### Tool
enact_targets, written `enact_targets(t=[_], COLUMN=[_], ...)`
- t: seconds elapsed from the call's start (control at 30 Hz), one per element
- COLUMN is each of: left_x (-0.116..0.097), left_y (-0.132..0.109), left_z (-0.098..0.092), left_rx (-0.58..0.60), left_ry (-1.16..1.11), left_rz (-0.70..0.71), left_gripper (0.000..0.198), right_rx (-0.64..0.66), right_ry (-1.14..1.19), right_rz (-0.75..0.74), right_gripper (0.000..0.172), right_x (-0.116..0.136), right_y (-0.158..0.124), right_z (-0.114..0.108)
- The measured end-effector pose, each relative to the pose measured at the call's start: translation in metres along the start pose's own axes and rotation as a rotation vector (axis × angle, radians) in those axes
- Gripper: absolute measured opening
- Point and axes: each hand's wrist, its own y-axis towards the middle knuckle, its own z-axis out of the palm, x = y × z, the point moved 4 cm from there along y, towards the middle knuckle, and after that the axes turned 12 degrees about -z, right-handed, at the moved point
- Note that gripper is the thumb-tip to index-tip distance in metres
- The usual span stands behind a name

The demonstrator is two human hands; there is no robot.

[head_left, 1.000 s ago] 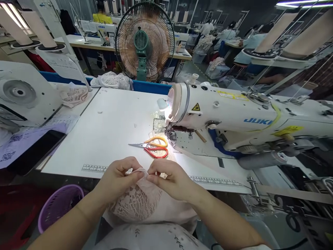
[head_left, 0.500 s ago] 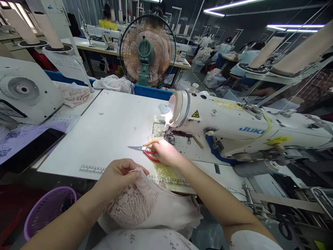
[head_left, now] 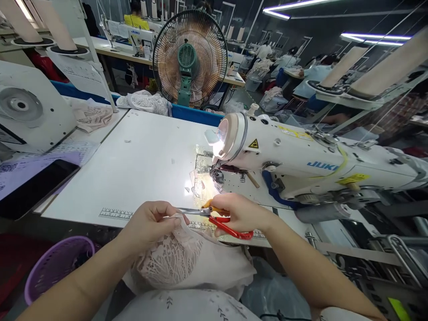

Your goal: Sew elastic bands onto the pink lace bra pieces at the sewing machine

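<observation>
My left hand (head_left: 150, 225) pinches the top edge of a pale pink lace garment (head_left: 180, 263) that lies over my lap at the table's front edge. My right hand (head_left: 239, 214) grips a pair of scissors (head_left: 220, 219) with orange and red handles, blades pointing left toward my left fingers and the fabric edge. Just behind my hands stands a white JUKI sewing machine (head_left: 301, 162), its lamp lighting the needle area (head_left: 216, 174).
The white sewing table (head_left: 140, 165) carries a printed ruler along its front edge. A dark phone (head_left: 31, 189) lies at the left on papers. A purple basket (head_left: 55, 267) sits low left. A standing fan (head_left: 187, 58) and lace piles are behind; other workstations lie beyond.
My right hand let go of the fabric, reached to the scissors on the table, picked them up and brought them back to the fabric edge held by my left hand.
</observation>
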Motion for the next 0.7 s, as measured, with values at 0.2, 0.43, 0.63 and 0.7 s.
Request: enact_targets(t=[0.2, 0.43, 0.63, 0.7], left_x=[0.003, 0.006, 0.002, 0.001], left_y=[0.002, 0.004, 0.004, 0.003], left_z=[0.000, -0.003, 0.000, 0.001], left_rx=[0.001, -0.001, -0.007, -0.001], left_ry=[0.006, 0.054, 0.088, 0.088], left_rz=[-0.007, -0.042, -0.102, -0.111], left_gripper=[0.018, 0.020, 0.018, 0.017], right_rx=[0.051, 0.044, 0.067, 0.061], right_ry=[-0.095, -0.165, -0.187, -0.203], right_rz=[0.003, 0.009, 0.026, 0.023], right_gripper=[0.055, 0.053, 0.049, 0.049], right_x=[0.010, 0.014, 0.018, 0.020], right_y=[-0.006, -0.007, -0.009, -0.010], right_z=[0.001, -0.002, -0.006, -0.006])
